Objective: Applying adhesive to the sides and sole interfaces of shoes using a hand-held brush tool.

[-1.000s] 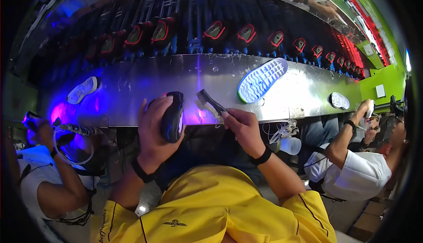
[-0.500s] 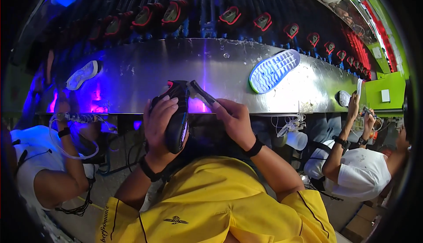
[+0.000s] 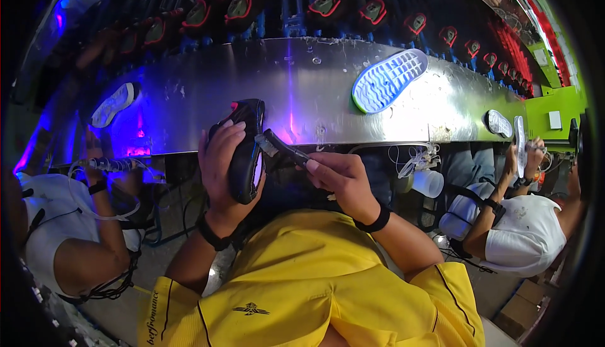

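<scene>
A black shoe upper [image 3: 247,153] with a touch of red at its far end is held in my left hand [image 3: 222,167], tilted with its side towards the right. My left fingers wrap over it from the left. A dark-handled brush [image 3: 288,150] sits between the thumb and fingers of my right hand [image 3: 341,180]. Its pale bristles lie against or very close to the shoe upper's right edge; contact is hard to tell. Beyond my hands, on the metal bench, lies a white and blue shoe sole [image 3: 389,82], its inner grid facing up.
The metal bench [image 3: 208,89] runs across in front of me. Behind it, several red-trimmed black shoe uppers [image 3: 324,4] stand in a row. Another sole [image 3: 115,104] lies at the left. Co-workers in white shirts sit on both sides; the right one [image 3: 523,224] holds a sole [image 3: 520,145].
The brush has moved down along the shoe upper's right edge, and my right hand sits lower. The shoe is turned slightly. At the right, the co-worker's hands have lowered with the sole.
</scene>
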Motion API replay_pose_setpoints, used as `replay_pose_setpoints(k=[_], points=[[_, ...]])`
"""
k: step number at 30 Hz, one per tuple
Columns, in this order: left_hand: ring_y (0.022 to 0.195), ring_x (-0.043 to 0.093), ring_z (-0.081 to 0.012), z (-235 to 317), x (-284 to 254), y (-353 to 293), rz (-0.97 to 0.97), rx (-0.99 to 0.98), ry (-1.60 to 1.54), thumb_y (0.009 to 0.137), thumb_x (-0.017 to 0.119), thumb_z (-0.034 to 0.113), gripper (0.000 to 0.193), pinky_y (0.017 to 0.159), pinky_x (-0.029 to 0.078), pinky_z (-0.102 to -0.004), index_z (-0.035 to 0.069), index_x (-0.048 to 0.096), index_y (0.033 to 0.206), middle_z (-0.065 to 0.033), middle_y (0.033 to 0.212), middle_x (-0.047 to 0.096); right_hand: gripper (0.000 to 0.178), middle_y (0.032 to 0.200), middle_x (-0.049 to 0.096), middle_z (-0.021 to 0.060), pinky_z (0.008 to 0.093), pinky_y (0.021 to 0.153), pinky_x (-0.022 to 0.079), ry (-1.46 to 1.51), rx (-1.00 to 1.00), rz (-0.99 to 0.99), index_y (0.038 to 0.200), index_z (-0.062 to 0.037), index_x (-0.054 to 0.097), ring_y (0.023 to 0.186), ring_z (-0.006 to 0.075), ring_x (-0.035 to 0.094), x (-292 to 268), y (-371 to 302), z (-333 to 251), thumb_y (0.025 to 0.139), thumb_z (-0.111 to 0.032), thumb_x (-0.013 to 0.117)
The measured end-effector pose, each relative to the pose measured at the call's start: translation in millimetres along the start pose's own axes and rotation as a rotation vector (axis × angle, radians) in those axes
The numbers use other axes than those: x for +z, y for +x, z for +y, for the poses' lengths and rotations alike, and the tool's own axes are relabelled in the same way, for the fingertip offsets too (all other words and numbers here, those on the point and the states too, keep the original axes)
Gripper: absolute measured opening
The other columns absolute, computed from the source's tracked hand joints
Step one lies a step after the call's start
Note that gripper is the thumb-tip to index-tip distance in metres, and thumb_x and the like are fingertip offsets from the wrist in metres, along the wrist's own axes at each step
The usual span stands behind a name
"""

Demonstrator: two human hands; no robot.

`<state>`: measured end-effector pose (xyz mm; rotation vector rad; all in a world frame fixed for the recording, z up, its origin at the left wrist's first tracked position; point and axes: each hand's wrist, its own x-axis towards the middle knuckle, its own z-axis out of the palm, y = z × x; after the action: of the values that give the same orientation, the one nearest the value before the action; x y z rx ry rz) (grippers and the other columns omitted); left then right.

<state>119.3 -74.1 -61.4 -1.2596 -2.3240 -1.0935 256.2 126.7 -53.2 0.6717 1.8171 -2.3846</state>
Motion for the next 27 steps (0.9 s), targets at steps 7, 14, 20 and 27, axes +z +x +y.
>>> replay_pose_setpoints(k=[7,14,20,27], points=[[0.134,0.058,-0.037,19.2,-2.1,18.2,-0.062,-0.04,0.091,0.077,0.079,0.003,0.068,0.123,0.029,-0.0572,0.004,0.053,0.14,-0.0151,0.137,0.063,0.022,0.076,0.065,0.0018,0.0261,0.062,0.043,-0.077,-0.226,0.102,0.112,0.0059,0.073,0.069,0.0073,0.055,4.4,-14.5,3.0,0.102,-0.014,0.068],[0.129,0.06,-0.0351,34.1,6.6,42.4,-0.055,-0.096,0.158,0.077,0.08,0.009,0.068,0.123,0.028,-0.0571,0.006,0.053,0.139,-0.0139,0.134,0.064,0.023,0.08,0.066,0.0088,0.0281,0.064,0.045,-0.297,-0.467,0.142,0.114,0.0069,0.072,0.071,0.0148,0.06,-1.6,-29.4,-12.0,0.101,-0.011,0.065],[0.124,0.06,-0.0363,39.6,11.5,64.5,-0.115,-0.105,0.236,0.076,0.08,0.011,0.063,0.119,0.031,-0.0582,0.008,0.054,0.134,-0.0128,0.128,0.064,0.02,0.082,0.065,0.0156,0.0322,0.062,0.048,-0.48,-0.593,0.254,0.113,0.0047,0.072,0.066,0.0258,0.063,-13.3,-34.4,-40.8,0.096,-0.005,0.068],[0.12,0.059,-0.0392,32.1,4.0,90.8,-0.191,-0.121,0.23,0.069,0.081,0.004,0.068,0.116,0.035,-0.0569,0.01,0.055,0.131,-0.0131,0.122,0.064,0.024,0.075,0.064,0.0144,0.0325,0.055,0.047,-0.708,-0.729,0.272,0.111,0.0029,0.074,0.058,0.0252,0.061,-36.5,-2.0,-62.6,0.088,-0.005,0.072]])
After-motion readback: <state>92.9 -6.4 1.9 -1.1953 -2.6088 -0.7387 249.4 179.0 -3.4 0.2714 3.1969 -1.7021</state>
